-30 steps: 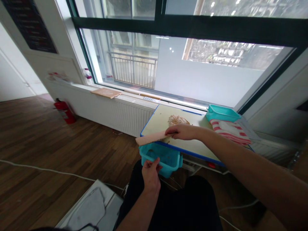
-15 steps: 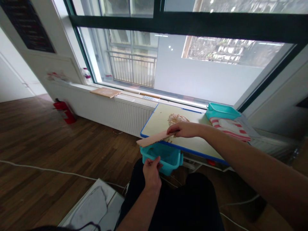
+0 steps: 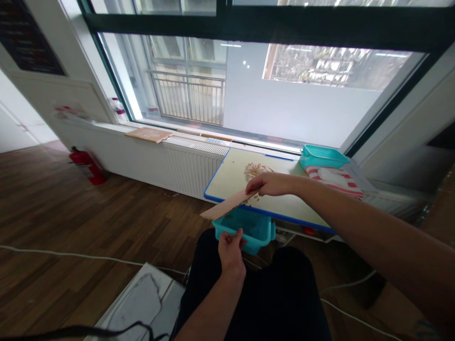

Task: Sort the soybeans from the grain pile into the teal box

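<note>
My right hand (image 3: 270, 183) is closed on one end of a thin, flat, light-brown board (image 3: 224, 205), which slants down to the left past the table's front edge. Just beyond it, a pile of small tan and whitish kernels (image 3: 256, 169) lies on the pale table (image 3: 223, 174) with blue edging. A few loose kernels (image 3: 253, 201) lie by the edge under the right hand. Below that edge is a teal plastic basin (image 3: 263, 228) with some small bits inside. My left hand (image 3: 232, 253) pinches its near rim, fingers partly hidden.
Another teal basin (image 3: 325, 157) and a red-and-white striped cloth (image 3: 350, 187) are at the table's right end. A radiator (image 3: 188, 166) runs under the window, a wooden board (image 3: 149, 134) on its ledge. Cables (image 3: 88, 255) cross the floor; a fire extinguisher (image 3: 88, 166) stands left.
The view has shifted slightly. My left hand and the basin have moved a little to the right relative to the table. The flat board stays in my right hand, tilted slightly more.
</note>
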Available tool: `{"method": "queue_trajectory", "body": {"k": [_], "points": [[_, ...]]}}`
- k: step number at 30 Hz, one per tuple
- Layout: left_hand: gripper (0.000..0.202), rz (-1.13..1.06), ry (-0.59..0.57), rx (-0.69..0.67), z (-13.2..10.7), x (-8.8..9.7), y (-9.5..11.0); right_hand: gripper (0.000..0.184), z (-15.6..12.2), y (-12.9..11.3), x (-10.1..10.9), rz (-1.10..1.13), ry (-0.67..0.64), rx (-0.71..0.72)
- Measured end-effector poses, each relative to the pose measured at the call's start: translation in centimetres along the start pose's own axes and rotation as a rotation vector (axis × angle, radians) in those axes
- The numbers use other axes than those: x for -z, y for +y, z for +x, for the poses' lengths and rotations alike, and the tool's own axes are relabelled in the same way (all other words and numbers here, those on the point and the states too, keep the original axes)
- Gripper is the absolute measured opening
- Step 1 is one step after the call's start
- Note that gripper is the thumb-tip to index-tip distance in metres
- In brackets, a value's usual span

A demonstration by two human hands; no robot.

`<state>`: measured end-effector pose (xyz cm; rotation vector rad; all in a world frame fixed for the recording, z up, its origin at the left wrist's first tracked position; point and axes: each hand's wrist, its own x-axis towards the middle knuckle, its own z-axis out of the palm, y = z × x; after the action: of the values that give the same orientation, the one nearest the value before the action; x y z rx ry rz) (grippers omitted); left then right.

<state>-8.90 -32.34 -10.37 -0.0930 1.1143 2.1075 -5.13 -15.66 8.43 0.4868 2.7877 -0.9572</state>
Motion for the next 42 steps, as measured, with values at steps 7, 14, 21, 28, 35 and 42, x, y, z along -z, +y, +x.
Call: {"method": "queue_trajectory", "body": {"k": [7,14,21,28,35,42], "points": [[0.040,-0.014,0.012,0.026,-0.1,-0.3,-0.1,0.048,-0.4,-0.1,-0.3,-0.027,0.018,0.016],[0.038,-0.025,0.008,0.028,0.0,-0.2,-0.1,0.048,-1.1,-0.7,-0.2,-0.069,0.000,0.020],[0.037,-0.042,0.016,0.040,0.3,-0.4,-0.1,0.046,-1.9,-1.5,-0.1,-0.146,-0.009,0.051],[0.037,-0.046,0.011,0.044,0.6,-0.2,-0.2,0.048,-2.2,-1.6,-0.3,-0.178,0.006,0.083],[0.034,0.027,0.000,-0.007,1.0,-0.1,-0.3,0.050,-2.1,-1.8,0.2,-0.267,0.028,0.160],[0.034,0.040,-0.049,-0.015,1.5,0.5,-0.4,0.047,-2.3,-2.1,0.7,-0.334,0.133,0.187]]}}
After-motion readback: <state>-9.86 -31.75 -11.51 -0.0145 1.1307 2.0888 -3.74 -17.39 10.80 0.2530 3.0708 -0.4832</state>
